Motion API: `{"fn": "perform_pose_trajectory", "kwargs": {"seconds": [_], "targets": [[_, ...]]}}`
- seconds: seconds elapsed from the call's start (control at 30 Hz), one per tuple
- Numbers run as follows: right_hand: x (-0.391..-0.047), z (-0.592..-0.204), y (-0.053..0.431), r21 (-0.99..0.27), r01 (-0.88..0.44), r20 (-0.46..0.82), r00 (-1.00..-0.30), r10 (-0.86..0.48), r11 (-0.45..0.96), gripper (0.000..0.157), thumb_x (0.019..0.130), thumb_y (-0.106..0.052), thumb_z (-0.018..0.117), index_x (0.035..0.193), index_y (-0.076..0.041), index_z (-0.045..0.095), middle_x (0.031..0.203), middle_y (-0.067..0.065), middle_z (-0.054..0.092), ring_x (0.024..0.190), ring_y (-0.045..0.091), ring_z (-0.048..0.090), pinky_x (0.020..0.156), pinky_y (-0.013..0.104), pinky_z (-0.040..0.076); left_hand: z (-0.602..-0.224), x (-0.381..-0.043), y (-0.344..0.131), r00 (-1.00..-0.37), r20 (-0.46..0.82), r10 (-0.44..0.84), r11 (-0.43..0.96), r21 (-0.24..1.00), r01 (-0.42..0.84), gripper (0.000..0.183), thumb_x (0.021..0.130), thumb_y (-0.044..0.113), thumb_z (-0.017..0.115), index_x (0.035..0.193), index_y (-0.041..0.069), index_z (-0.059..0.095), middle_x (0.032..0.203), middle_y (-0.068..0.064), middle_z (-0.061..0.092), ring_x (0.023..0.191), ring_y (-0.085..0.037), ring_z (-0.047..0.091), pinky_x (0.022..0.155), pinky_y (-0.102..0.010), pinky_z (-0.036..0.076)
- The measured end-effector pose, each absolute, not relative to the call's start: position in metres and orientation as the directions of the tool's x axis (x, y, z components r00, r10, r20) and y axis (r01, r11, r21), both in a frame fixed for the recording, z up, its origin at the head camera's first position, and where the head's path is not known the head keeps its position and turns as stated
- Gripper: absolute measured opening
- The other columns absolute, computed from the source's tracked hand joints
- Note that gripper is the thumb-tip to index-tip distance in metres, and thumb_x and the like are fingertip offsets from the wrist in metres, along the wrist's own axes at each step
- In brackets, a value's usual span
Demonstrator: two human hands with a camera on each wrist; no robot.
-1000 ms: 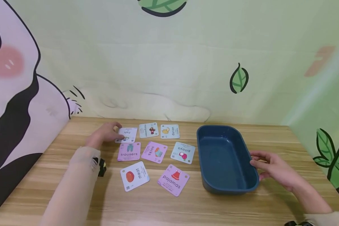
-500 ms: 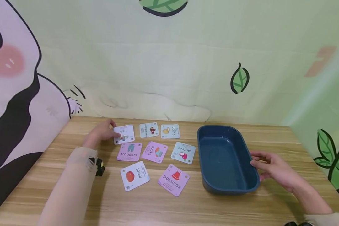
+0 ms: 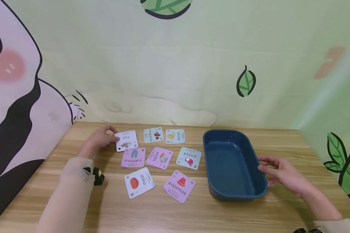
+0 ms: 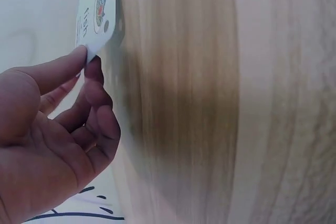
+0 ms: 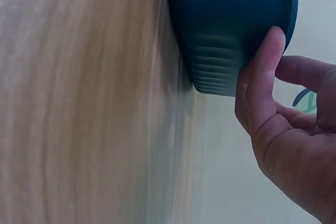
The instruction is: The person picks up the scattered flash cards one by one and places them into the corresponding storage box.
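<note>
In the head view my left hand is at the back left of the table and pinches the fish flash card by its left edge. The left wrist view has the card tilted, its edge between thumb and fingertips. Just in front of it lies the purple trousers card. My right hand grips the right side of a deep blue plastic tub, thumb at the rim. Seen from the right wrist, a finger lies along the outer wall of the tub.
Face up on the wooden table lie the mangosteen card, durian card, socks card, pitaya card, meat card and pajamas card. A printed cloth backdrop rises behind the table.
My left hand has drawn the fish card a little to the left and toward me, turning it slightly. The trousers card shifted a touch. The right hand and the tub have stayed put.
</note>
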State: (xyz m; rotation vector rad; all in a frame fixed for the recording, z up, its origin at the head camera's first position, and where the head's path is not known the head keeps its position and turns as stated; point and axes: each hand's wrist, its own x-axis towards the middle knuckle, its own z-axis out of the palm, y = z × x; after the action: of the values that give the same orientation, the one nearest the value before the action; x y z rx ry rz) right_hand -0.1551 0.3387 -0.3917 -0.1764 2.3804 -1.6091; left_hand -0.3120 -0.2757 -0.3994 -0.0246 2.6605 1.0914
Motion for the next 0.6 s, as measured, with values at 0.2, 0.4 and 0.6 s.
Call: {"fn": "perform_pose_trajectory", "kwargs": {"seconds": [0.2,0.4,0.6], "targets": [[-0.156,-0.391,0.337,-0.925,0.041,-0.142,-0.96,-0.243,0.378,0.058,0.107,-0.014,0.056,0.147,0.019,0.032,0.126,0.028,0.048,0.094,0.016,0.059,0.063,0.037,0.058,-0.396,-0.308,-0.278,-0.978,-0.192,0.082,0.662,0.744,-0.09,0.037,0.101,0.018,0.063,0.132,0.001,0.051,0.099,-0.016,0.063,0.084,-0.027,0.059,0.072,-0.036,0.048],[-0.155,-0.393,0.337,-0.925,0.048,-0.145,-0.962,-0.232,0.377,0.058,0.106,-0.013,0.056,0.147,0.019,0.032,0.127,0.028,0.048,0.094,0.015,0.059,0.063,0.037,0.058,-0.387,-0.304,-0.269,-0.988,-0.149,0.051,0.638,0.765,-0.082,0.041,0.102,0.023,0.063,0.135,0.003,0.049,0.11,-0.02,0.063,0.089,-0.029,0.059,0.075,-0.035,0.048],[-0.154,-0.395,0.338,-0.926,0.048,-0.143,-0.963,-0.23,0.375,0.058,0.106,-0.014,0.057,0.148,0.019,0.032,0.126,0.027,0.047,0.093,0.016,0.059,0.063,0.037,0.058,-0.377,-0.297,-0.255,-0.996,-0.088,0.033,0.612,0.789,-0.049,0.039,0.101,0.023,0.063,0.133,0.004,0.051,0.113,-0.021,0.064,0.089,-0.029,0.058,0.073,-0.034,0.046]]}}
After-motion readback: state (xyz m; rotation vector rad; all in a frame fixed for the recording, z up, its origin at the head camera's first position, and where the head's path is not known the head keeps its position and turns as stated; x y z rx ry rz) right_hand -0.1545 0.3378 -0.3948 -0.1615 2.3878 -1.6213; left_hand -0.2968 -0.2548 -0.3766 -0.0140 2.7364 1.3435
